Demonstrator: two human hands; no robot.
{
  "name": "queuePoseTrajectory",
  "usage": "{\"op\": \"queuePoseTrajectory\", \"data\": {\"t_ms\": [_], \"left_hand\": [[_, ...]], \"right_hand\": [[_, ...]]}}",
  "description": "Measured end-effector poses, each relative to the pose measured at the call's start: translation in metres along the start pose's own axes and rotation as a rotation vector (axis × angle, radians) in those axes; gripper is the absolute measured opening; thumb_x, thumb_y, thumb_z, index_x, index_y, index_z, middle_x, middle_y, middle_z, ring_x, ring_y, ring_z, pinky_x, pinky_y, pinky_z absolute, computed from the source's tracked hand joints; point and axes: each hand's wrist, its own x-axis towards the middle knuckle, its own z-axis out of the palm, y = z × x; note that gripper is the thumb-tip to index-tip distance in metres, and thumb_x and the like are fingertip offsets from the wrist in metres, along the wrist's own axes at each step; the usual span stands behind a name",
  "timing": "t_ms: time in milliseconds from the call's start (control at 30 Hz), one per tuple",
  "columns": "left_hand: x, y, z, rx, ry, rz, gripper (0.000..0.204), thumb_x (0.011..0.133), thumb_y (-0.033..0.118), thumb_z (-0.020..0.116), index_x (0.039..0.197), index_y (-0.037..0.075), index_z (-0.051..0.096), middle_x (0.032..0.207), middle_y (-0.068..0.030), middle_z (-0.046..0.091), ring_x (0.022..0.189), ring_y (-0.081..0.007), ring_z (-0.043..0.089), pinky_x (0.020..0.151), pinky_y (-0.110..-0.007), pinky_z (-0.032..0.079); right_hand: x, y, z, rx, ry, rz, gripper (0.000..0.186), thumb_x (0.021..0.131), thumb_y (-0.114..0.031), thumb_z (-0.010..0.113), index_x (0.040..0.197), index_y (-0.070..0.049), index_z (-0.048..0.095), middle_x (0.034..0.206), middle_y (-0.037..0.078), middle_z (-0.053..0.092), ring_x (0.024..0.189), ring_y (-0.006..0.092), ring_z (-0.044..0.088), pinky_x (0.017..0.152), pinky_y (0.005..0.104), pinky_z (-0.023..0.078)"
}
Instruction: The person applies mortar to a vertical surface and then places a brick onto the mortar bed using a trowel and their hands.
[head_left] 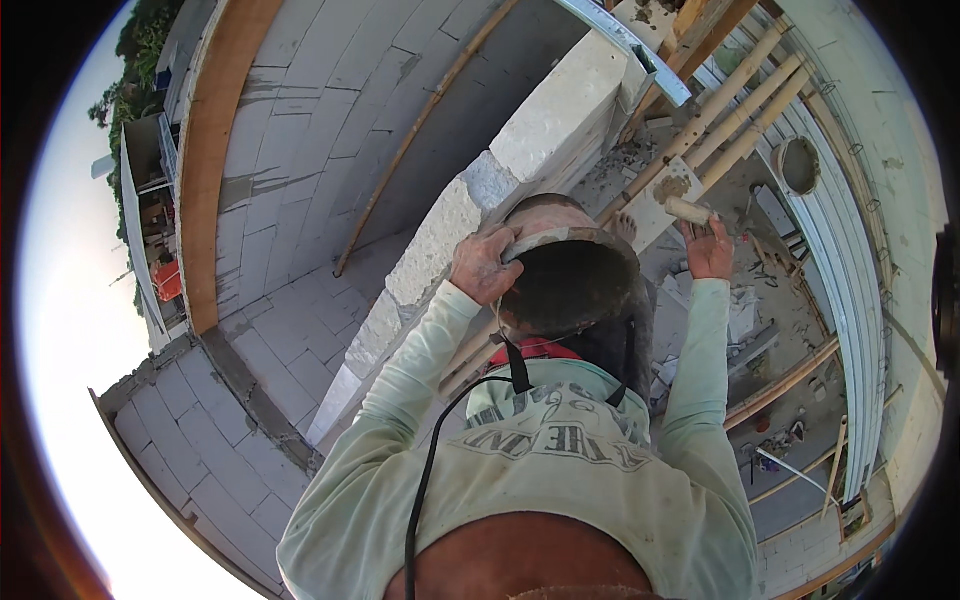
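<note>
My left hand (484, 266) is closed over the near-left rim of a round, mortar-stained bucket (622, 252). The bucket tilts toward me in front of my chest, and its inside is dark. To the right, my right hand (708, 248) is raised with its fingers round a tool with a thick, pale wooden handle (688, 210). A flat pale plate (655, 215) with a grey mortar patch shows just beyond the handle; I cannot tell whether it belongs to the tool. Next to the bucket runs a wall of white blocks (440, 235), with a rough top.
My bare foot (624, 226) shows beyond the bucket. Bamboo poles (735, 110) cross at the upper right. Another round container (799, 165) holds grey mortar beside ribbed metal sheets (850, 300). Rubble (745, 310) lies lower down. A grey block wall (330, 110) rises on the left.
</note>
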Motion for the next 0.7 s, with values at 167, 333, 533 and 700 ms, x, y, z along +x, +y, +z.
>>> {"op": "queuePoseTrajectory", "data": {"t_ms": [167, 333, 533, 700], "left_hand": [[-0.030, -0.019, 0.001, 0.033, -0.070, 0.072, 0.024, 0.063, 0.009, 0.064, 0.084, 0.001, 0.055, 0.109, -0.0133, 0.066, 0.084, -0.0379, 0.063, 0.071, -0.043, 0.050], [-0.061, -0.029, -0.010, 0.086, -0.055, 0.142, 0.031, 0.060, 0.007, 0.066, 0.089, 0.004, 0.059, 0.111, -0.0112, 0.065, 0.099, -0.0346, 0.061, 0.081, -0.042, 0.050], [-0.078, -0.049, -0.017, 0.266, 0.040, 0.249, 0.026, 0.052, 0.010, 0.072, 0.076, 0.010, 0.061, 0.143, -0.0130, 0.040, 0.140, -0.0418, 0.020, 0.110, -0.062, 0.018], [-0.079, -0.067, -0.012, 0.265, 0.021, 0.264, 0.024, 0.051, 0.011, 0.072, 0.072, 0.010, 0.061, 0.153, -0.0140, 0.028, 0.143, -0.0464, 0.007, 0.108, -0.070, 0.005]], "right_hand": [[0.018, 0.076, 0.001, 0.001, 0.130, -0.074, 0.034, 0.079, -0.002, 0.064, 0.111, 0.001, 0.053, 0.112, 0.013, 0.057, 0.112, 0.0296, 0.053, 0.097, 0.0537, 0.046], [0.034, 0.146, 0.020, 0.060, 0.202, -0.064, 0.034, 0.077, 0.001, 0.065, 0.109, 0.000, 0.054, 0.106, 0.012, 0.057, 0.105, 0.0309, 0.057, 0.090, 0.0532, 0.051], [0.033, 0.169, 0.035, 0.091, 0.255, -0.120, 0.032, 0.077, -0.003, 0.065, 0.108, 0.001, 0.055, 0.108, 0.012, 0.058, 0.104, 0.0293, 0.058, 0.089, 0.0518, 0.051], [0.027, 0.159, 0.037, 0.124, 0.277, -0.217, 0.034, 0.079, -0.006, 0.065, 0.110, 0.002, 0.055, 0.108, 0.012, 0.057, 0.104, 0.0291, 0.058, 0.089, 0.0479, 0.052]]}}
